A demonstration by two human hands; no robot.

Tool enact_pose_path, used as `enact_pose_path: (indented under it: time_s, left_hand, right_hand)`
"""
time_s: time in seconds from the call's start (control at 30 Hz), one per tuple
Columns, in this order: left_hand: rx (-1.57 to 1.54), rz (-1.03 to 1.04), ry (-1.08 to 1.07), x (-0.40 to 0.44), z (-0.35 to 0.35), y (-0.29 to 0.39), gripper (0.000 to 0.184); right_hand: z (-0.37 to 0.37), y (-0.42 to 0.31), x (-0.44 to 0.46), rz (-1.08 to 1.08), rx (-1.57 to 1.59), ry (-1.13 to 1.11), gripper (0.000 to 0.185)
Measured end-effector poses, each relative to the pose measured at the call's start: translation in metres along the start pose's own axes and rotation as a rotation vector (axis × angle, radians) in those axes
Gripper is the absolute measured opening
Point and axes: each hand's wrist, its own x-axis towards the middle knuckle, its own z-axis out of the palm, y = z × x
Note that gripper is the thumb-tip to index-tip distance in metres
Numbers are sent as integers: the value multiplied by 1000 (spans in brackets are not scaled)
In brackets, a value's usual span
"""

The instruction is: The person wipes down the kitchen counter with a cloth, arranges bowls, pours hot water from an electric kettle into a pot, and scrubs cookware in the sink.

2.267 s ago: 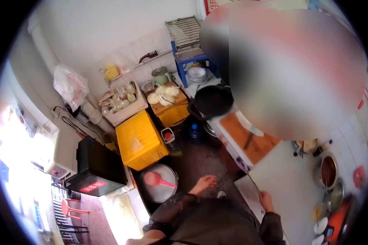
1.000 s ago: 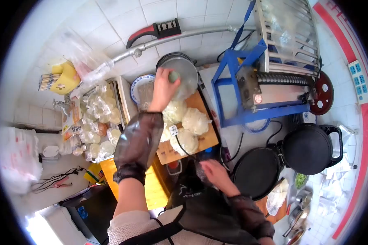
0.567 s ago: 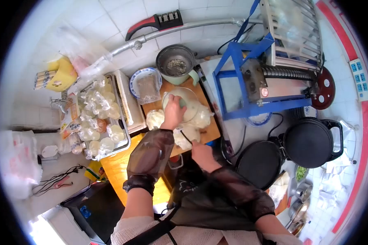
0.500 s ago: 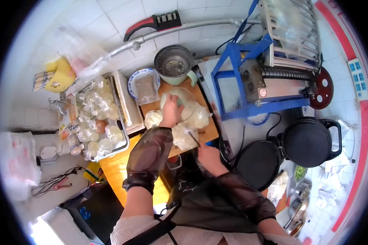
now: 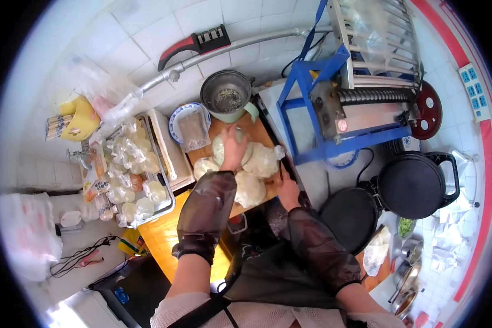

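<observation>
On the wooden cutting board (image 5: 259,128) lie several pale, rounded, dough-like lumps, at least some in clear plastic. My left hand (image 5: 234,150) is over a round pale lump (image 5: 217,148) at the back of the group, its fingers curled down onto it. Another lump (image 5: 262,162) sits to its right, and one (image 5: 250,189) lies nearer to me. At the board's right edge, my right hand (image 5: 288,191) is closed on a thin dark tool (image 5: 281,173), mostly hidden, possibly a knife.
Behind the board stands a pot (image 5: 226,93) with a green handle; a blue-rimmed bowl (image 5: 175,123) holds a bag. A metal tray (image 5: 171,205) of bagged pale pieces is left. On the right are a blue-framed machine (image 5: 347,136) and an open black griddle (image 5: 351,218).
My right hand with the thin dark tool has moved right and slightly up, away from the near lump to the board's edge. My left hand stays over the lumps; the view has shifted slightly.
</observation>
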Motion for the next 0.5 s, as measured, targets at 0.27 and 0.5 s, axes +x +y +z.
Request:
enact_pose_path:
  time_s: [0.27, 0.5]
  left_hand:
    - [-1512, -956, 31, 76, 33, 61, 69]
    - [-1492, -1202, 230, 89, 51, 44, 42]
  right_hand:
    - [4, 6, 29, -77, -119, -19, 41]
    - [-2, -2, 25, -108, -165, -23, 46]
